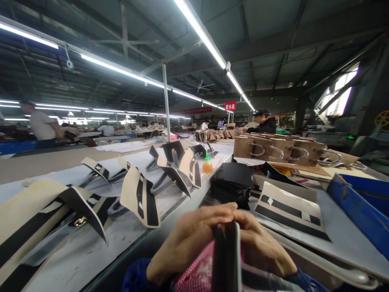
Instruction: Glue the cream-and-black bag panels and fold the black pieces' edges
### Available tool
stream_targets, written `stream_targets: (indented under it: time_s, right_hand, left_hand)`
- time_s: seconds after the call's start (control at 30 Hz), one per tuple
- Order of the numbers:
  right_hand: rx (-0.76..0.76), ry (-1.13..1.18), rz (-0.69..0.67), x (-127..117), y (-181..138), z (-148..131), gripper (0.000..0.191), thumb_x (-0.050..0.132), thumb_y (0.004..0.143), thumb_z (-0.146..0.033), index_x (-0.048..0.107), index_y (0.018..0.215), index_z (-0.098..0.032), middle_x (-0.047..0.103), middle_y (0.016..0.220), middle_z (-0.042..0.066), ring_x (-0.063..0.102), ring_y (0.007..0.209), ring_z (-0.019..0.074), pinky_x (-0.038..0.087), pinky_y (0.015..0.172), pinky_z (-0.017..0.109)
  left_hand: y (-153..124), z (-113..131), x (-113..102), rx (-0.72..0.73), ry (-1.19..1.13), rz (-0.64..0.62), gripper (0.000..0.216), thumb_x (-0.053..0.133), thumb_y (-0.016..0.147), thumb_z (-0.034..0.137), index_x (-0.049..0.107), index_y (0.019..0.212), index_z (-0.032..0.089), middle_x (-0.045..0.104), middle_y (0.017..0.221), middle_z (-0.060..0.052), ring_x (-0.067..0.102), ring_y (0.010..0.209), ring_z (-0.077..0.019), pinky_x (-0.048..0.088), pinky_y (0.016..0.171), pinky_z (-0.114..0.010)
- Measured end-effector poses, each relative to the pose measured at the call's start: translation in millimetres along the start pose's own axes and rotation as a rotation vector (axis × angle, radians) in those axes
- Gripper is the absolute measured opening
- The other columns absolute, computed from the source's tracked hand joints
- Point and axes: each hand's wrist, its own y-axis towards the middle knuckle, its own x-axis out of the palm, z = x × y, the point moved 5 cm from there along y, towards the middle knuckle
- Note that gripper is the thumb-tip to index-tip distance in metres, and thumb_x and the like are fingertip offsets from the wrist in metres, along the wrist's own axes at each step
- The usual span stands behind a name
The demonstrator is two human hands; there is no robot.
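My left hand [188, 239] and my right hand [261, 247] are pressed together at the bottom of the view, fingers closed around a thin black and grey flat piece [227, 255] held upright on its edge between them. Pink checked cloth [197, 271] lies under the hands. Just beyond the hands, a stack of black flat pieces [232, 182] sits on the table. A cream panel with black stripes [288, 211] lies flat to the right of the hands.
Several cream and black folded panels with metal clasps [139, 194] stand along the long grey table [91, 251] on the left. An orange glue bottle [207, 165] stands further back. Brown bags with grey handles [273, 151] line the right; a blue bin [358, 207] nearer. Other people work far off.
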Motion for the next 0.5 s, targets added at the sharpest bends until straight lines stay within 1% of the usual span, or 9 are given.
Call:
stream_targets:
  time_s: [0.03,0.1,0.13,0.17,0.23,0.27,0.33,0.4,0.5]
  right_hand:
    - [0.0,0.008,-0.102,-1,3,-3,0.053,0.059,0.085,-0.07,0.063,0.063,-0.021,0.058,0.06,-0.001,0.057,0.051,0.015,0.046,0.05,0.028]
    - [-0.025,-0.047,-0.234,-7,7,-8,0.044,0.059,0.092,-0.058,0.06,0.068,-0.021,0.058,0.065,-0.001,0.056,0.058,0.015,0.045,0.055,0.027]
    - [-0.047,-0.112,-0.238,-12,8,-10,0.038,0.06,0.092,-0.052,0.059,0.069,-0.021,0.058,0.067,-0.001,0.055,0.06,0.0153,0.045,0.058,0.027]
    - [-0.068,-0.188,-0.221,-16,9,-12,0.034,0.061,0.093,-0.047,0.059,0.07,-0.022,0.058,0.068,-0.001,0.054,0.062,0.0157,0.044,0.059,0.028]
    - [-0.083,-0.303,-0.182,-20,7,-11,0.027,0.061,0.092,-0.041,0.06,0.072,-0.023,0.059,0.071,0.0,0.055,0.064,0.0166,0.043,0.061,0.029]
    - [-0.075,-0.327,-0.179,-20,6,-9,0.026,0.061,0.092,-0.04,0.06,0.073,-0.023,0.06,0.071,-0.001,0.055,0.064,0.017,0.043,0.061,0.029]
    - [-0.056,-0.334,-0.184,-17,2,-5,0.026,0.06,0.092,-0.042,0.06,0.073,-0.024,0.06,0.07,-0.001,0.055,0.063,0.0171,0.043,0.06,0.029]
    - [-0.04,-0.319,-0.185,-16,-2,0,0.03,0.059,0.093,-0.045,0.061,0.071,-0.024,0.059,0.069,-0.001,0.055,0.063,0.0167,0.042,0.059,0.028]
    - [-0.005,-0.277,-0.173,-20,-4,4,0.037,0.058,0.092,-0.051,0.06,0.069,-0.023,0.057,0.066,-0.001,0.054,0.061,0.016,0.042,0.057,0.027]
  left_hand:
    - [-8,-2,-11,-0.051,0.028,0.024,0.045,0.05,0.099,0.055,0.067,0.132,0.029,0.066,0.141,-0.008,0.055,0.137,-0.0285,0.038,0.119,-0.047]
    - [-24,-8,-27,-0.141,0.006,0.039,0.066,0.05,0.092,0.07,0.059,0.141,0.027,0.061,0.146,-0.011,0.053,0.138,-0.0324,0.04,0.117,-0.047]
    - [-30,-12,-33,-0.178,-0.014,0.047,0.07,0.056,0.088,0.071,0.057,0.143,0.027,0.065,0.141,-0.011,0.059,0.132,-0.0319,0.046,0.112,-0.045]
    - [-34,-16,-38,-0.212,-0.013,0.078,0.069,0.063,0.086,0.067,0.055,0.143,0.028,0.069,0.134,-0.01,0.066,0.122,-0.0288,0.053,0.104,-0.039]
    - [-38,-22,-43,-0.258,0.072,0.17,0.059,0.073,0.087,0.05,0.056,0.14,0.03,0.072,0.12,-0.004,0.07,0.107,-0.0203,0.056,0.093,-0.028]
    - [-38,-23,-44,-0.262,0.135,0.219,0.052,0.073,0.089,0.043,0.057,0.137,0.03,0.071,0.117,-0.002,0.069,0.104,-0.0174,0.055,0.091,-0.025]
    - [-35,-20,-45,-0.237,0.239,0.279,0.04,0.068,0.094,0.036,0.06,0.132,0.028,0.07,0.118,-0.001,0.065,0.109,-0.0159,0.052,0.096,-0.023]
    - [-35,-17,-46,-0.218,0.227,0.276,0.038,0.067,0.095,0.035,0.06,0.131,0.027,0.069,0.123,-0.002,0.064,0.115,-0.0168,0.049,0.101,-0.025]
    - [-49,-23,-51,-0.257,0.026,0.2,0.056,0.073,0.089,0.047,0.057,0.138,0.027,0.072,0.12,-0.006,0.07,0.107,-0.0205,0.055,0.093,-0.029]
